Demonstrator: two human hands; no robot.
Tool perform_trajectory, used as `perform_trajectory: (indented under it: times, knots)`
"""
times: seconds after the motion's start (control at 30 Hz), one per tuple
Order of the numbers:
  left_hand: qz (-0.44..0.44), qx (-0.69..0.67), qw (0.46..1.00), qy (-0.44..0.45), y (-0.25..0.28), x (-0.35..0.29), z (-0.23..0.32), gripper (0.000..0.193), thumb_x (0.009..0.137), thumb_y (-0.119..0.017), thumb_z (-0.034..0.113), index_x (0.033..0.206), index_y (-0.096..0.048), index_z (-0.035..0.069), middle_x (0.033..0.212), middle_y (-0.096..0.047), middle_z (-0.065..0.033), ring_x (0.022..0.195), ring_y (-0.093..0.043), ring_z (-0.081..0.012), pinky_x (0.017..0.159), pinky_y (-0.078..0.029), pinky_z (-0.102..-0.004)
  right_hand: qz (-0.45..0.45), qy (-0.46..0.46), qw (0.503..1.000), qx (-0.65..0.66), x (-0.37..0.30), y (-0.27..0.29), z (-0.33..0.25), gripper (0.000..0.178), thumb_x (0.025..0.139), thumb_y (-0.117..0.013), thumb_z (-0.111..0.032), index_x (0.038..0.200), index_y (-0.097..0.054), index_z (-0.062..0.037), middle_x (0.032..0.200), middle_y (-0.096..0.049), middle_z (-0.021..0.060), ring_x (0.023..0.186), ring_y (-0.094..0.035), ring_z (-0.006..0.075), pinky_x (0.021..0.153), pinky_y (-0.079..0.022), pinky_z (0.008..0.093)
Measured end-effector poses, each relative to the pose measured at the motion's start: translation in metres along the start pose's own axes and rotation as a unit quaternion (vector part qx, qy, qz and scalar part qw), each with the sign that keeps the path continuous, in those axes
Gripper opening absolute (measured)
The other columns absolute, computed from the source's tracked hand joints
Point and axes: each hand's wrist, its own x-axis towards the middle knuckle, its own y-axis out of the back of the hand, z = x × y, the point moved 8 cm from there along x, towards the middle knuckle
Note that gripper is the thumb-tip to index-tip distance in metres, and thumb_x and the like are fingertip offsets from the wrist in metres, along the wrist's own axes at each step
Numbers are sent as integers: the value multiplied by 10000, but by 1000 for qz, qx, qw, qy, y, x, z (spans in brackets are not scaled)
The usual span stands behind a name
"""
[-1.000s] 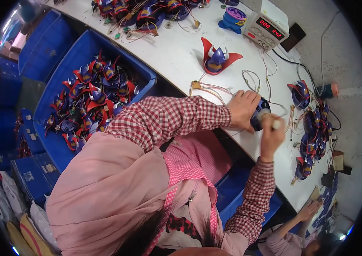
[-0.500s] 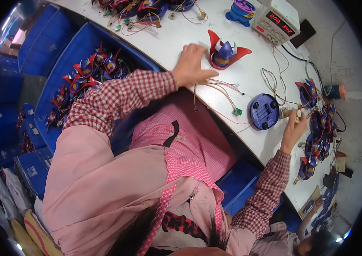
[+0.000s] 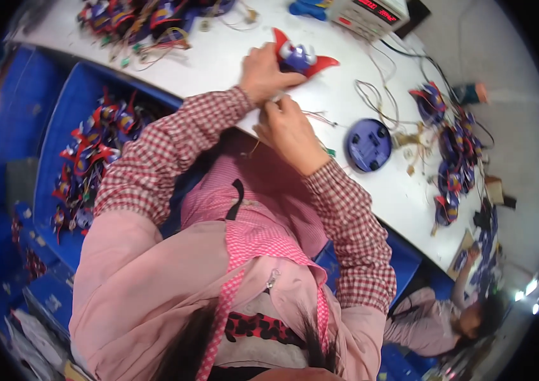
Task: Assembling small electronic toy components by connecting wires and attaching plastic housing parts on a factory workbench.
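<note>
My left hand (image 3: 263, 70) rests on a red and purple toy part (image 3: 301, 57) on the white table (image 3: 219, 60). The fingers curl around its near side and hold it. My right hand (image 3: 288, 127) is just beside the left one, near the table edge. Its fingers are pinched close together on thin wires (image 3: 317, 116) that run out from the toy part. I cannot tell how tight the pinch is.

I think I am at the step of joining the wires to the toy part. The next move needs a steady left hand and a small, careful push from the right fingertips, because the wires are thin and bendy.

Now I count. There is one toy part in my hands. There is one round purple disc (image 3: 368, 145) lying flat on the table, to the right of my right hand and apart from it. There is one grey box with red lights (image 3: 371, 13) at the far edge. There are two heaps of the same toy parts on the table, one at the far left (image 3: 149, 19) and one at the right (image 3: 450, 146). A blue bin (image 3: 85, 165) on my left holds many more, too many to count.
</note>
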Motion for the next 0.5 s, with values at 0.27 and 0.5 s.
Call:
perform_trajectory:
  times: [0.27, 0.5]
  knots:
    - [-67, -390, 914, 92, -3, -3, 5, 572, 609, -826, 273, 978, -521, -39, 948, -599, -132, 833, -587, -189, 704, -492, -296, 83, 15, 996, -25, 4, 20, 11, 154, 705, -636, -103, 804, -605, 11, 760, -573, 139, 693, -555, 303, 680, -474, 393]
    - [-151, -540, 824, 76, -7, -11, 51, 617, 630, -827, 227, 1083, -503, -38, 973, -602, -107, 870, -584, -164, 785, -478, -271, 161, -191, 912, 326, -44, 115, 53, 190, 839, -607, -92, 996, -640, 10, 779, -624, 22, 615, -540, 98, 579, -454, 221]
